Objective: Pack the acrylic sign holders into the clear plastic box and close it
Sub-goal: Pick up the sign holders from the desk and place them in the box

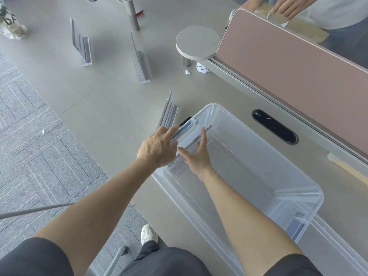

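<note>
Both hands, left hand [157, 147] and right hand [196, 154], grasp one sign holder [187, 148] inside the clear plastic box [298, 188]. Three sign holders stand on the counter [111, 100] farther left.

Grey desk [103, 96]: clear box [298, 193], three acrylic holders [82, 46], possibly more.

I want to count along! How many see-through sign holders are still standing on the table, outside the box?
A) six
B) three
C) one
B: three sign holders stand on the table outside the clear plastic box: one far left, one in the middle, one beside the box. Another is between both hands at the box's wall.
</note>
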### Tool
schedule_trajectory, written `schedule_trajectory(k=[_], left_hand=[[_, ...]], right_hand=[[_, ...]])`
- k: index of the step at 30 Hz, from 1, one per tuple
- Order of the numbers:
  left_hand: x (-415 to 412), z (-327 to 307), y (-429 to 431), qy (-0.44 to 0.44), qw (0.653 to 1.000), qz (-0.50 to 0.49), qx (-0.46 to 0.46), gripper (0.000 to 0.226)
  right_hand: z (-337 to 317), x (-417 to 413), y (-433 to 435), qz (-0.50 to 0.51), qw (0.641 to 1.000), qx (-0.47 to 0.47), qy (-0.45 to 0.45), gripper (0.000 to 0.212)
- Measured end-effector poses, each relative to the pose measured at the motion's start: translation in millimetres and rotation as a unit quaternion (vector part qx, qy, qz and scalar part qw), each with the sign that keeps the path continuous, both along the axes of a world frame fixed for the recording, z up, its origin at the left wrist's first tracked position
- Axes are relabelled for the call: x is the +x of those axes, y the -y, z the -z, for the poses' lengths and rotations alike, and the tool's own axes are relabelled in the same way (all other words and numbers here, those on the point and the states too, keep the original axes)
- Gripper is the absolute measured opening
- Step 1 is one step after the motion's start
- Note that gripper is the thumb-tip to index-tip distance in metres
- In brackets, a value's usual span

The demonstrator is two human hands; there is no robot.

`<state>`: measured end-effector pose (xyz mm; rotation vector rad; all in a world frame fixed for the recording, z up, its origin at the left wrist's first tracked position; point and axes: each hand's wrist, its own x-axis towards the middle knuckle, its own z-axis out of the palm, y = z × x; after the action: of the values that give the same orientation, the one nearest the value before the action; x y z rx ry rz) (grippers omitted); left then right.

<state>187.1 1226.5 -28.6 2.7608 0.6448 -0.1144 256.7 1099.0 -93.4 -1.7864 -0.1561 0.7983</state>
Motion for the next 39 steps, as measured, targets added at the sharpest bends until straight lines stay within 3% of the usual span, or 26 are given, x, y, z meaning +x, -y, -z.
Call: schedule_trajectory(k=[13,19,22,24,26,27,32,36,39], left_hand=[[-1,-4,2,-0.007,1.0,-0.003,-0.013,0.046],[-2,-3,-9,-0.032,0.997,0.019,-0.075,0.052],[-7,-6,-12,-0.004,0.998,0.026,-0.063,0.055],[-10,-13,-10,0.061,0.995,0.048,-0.061,0.05],[-12,-24,-1,0.13,0.981,0.111,-0.088,0.044],[-12,-28,5,0.148,0.972,0.154,-0.101,0.041],[1,-49,61,0.101,0.935,0.282,-0.19,0.031],[1,-62,132,0.072,0.892,0.394,-0.21,0.031],[-13,-65,193,0.055,0.851,0.477,-0.212,0.029]], right_hand=[[-6,-4,2,-0.029,0.999,-0.029,0.021,0.107],[-8,-10,-5,-0.004,1.0,-0.018,-0.007,0.108],[-16,-7,1,0.006,0.998,-0.054,0.011,0.095],[-31,-9,18,0.055,0.994,-0.085,0.027,0.067],[-59,-13,44,0.055,0.979,-0.184,0.069,0.03],[-74,-17,59,0.041,0.965,-0.239,0.097,0.021],[-144,-53,140,0.041,0.891,-0.412,0.186,0.022],[-174,-102,211,0.113,0.85,-0.459,0.23,0.014],[-186,-148,271,0.169,0.827,-0.495,0.205,0.012]])
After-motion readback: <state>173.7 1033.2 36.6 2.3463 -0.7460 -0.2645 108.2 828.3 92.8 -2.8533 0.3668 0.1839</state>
